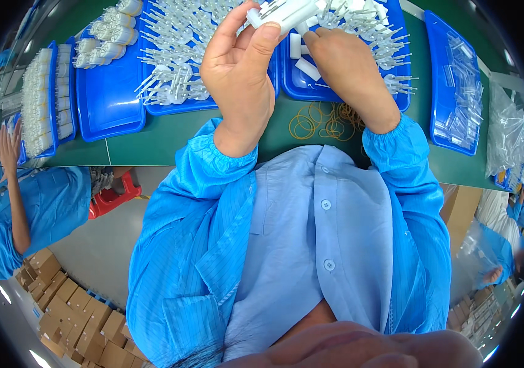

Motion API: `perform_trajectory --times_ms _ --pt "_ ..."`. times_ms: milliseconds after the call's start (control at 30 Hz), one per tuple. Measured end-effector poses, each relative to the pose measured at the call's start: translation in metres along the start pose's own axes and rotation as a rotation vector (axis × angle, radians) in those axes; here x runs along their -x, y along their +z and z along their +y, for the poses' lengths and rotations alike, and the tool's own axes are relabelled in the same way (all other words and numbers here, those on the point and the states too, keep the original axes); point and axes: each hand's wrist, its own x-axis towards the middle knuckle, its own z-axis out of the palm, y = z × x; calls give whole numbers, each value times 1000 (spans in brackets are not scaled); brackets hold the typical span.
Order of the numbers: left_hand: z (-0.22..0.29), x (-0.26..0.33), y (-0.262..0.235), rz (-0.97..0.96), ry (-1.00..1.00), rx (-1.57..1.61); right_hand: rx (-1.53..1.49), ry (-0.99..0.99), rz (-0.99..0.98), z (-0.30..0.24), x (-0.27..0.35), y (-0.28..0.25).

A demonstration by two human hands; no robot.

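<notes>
Near the top edge, my left hand (243,73) is closed around a white plastic part (283,13), with slim prongs showing along its upper side. Its thumb presses on the near face of the part. My right hand (341,61) is just right of it, over a blue tray (302,92) of white parts. The fingers there are curled downward, and their tips are hidden, so what they grip cannot be made out. Small white blocks (306,69) lie in that tray beside the fingers. Farther back, many white pronged parts (390,46) are heaped.
Yellow rubber bands (326,121) lie on the green table (274,132) before me. Left stand a blue tray of pronged parts (176,37) and trays of bundled white parts (38,104). Right are a tray of clear pieces (458,110) and plastic bags (507,129). A co-worker's hand (9,147) shows far left.
</notes>
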Motion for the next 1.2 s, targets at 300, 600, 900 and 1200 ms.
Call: perform_trajectory --times_ms 300,600,900,1200 --pt "-6 3 -1 -201 101 -85 -573 200 357 37 31 -70" --pt "-21 14 10 -452 271 -405 -1071 385 486 66 66 -62" --pt "-35 14 4 -472 421 -581 -1104 258 358 62 67 -53" --pt "-26 14 3 -579 356 -695 -1456 129 225 77 69 -47"
